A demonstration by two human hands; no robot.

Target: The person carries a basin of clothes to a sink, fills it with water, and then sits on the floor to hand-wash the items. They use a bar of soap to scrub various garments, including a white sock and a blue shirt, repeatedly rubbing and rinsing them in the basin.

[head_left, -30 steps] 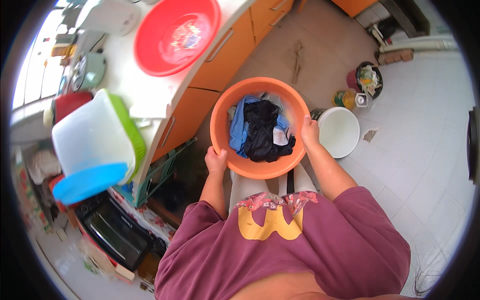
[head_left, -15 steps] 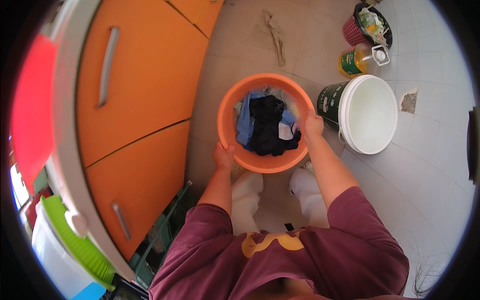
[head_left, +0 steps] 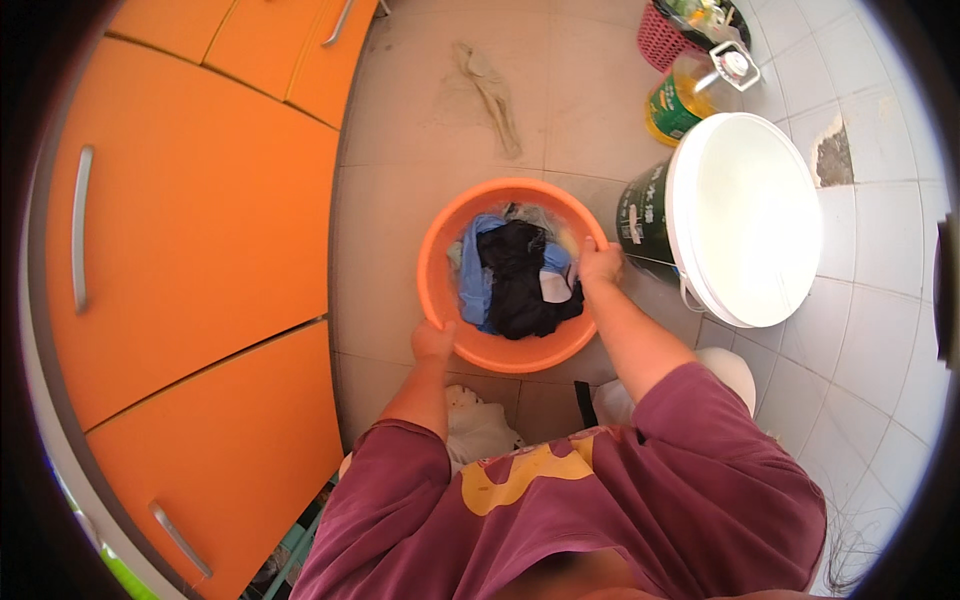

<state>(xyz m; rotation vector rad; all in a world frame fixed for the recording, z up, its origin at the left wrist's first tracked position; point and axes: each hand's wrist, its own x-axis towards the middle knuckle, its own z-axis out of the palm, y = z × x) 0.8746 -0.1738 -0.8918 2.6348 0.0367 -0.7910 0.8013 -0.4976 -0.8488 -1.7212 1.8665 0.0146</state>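
An orange round basin (head_left: 434, 262) is held between my two hands, low in front of my legs. Inside it lie crumpled clothes: a black garment (head_left: 515, 285), a blue one (head_left: 476, 270) along the left, and some pale cloth. My left hand (head_left: 434, 341) grips the rim at the near left, its thumb over the edge. My right hand (head_left: 601, 265) is closed on the rim at the right side. Whether the basin's bottom rests on the floor, I cannot tell.
A large white-rimmed bucket (head_left: 694, 230) stands right of the basin. Behind it are an oil jug (head_left: 675, 105) and a pink waste basket (head_left: 662, 38). Orange cabinets (head_left: 200, 220) line the left; a limp beige cloth strip (head_left: 492, 100) lies on the tiled floor ahead.
The basin now appears lower and slightly left in view, with both hands still on its rim. My body has bent down; the cabinets and bucket look larger, and the countertop has mostly left view.
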